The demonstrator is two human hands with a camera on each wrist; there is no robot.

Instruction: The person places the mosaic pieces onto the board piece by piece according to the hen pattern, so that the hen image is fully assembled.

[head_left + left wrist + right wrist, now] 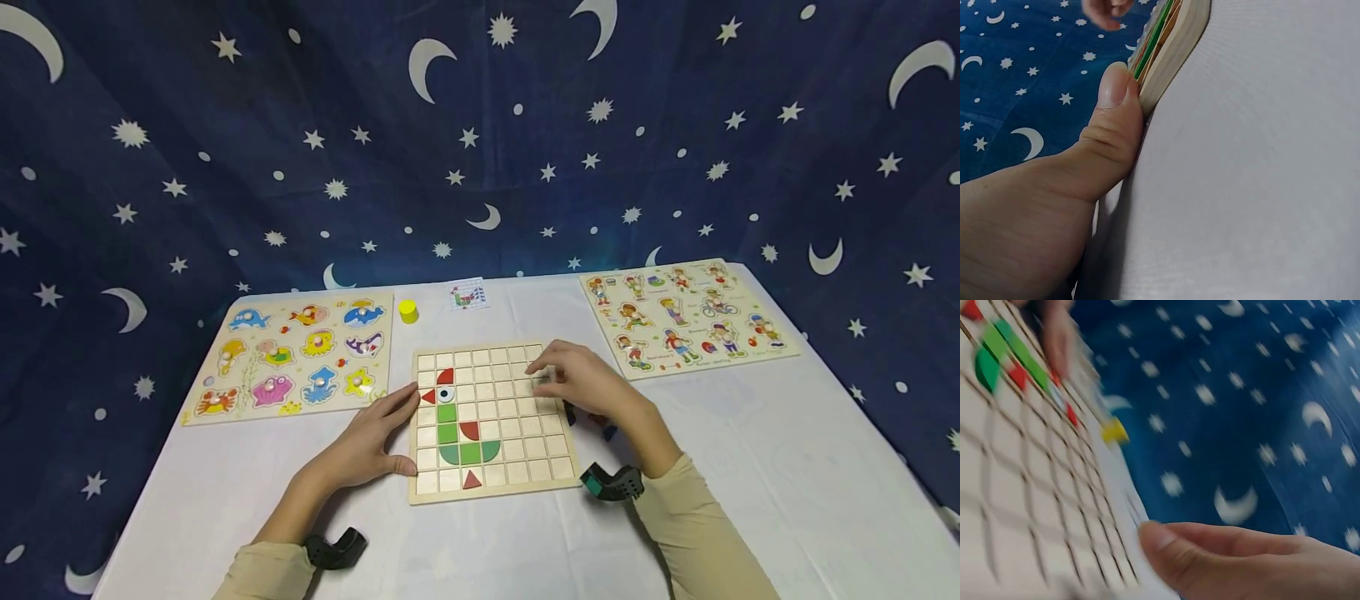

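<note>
A wooden grid board (525,427) lies on the table, holding green squares (447,413), green rounded pieces (491,451), red pieces (471,480) and an eye tile (446,394), arranged like a bird. Along the board's left edge rests my left hand (363,446), its fingers extended and thumb against the frame. The left wrist view shows that thumb (1113,119) at the board's side. Over the board's upper right squares hovers my right hand (588,379), thumb and index apart, with no piece visible between them. Dark blue pieces (609,432) lie partly hidden beneath the right wrist.
A sea-animal peg puzzle (300,354) lies to the left, and a puzzle of sports figures (686,321) to the right. Behind the board are a yellow cylinder (408,312) and a small picture card (469,294). A starry blue curtain (480,167) hangs behind the table.
</note>
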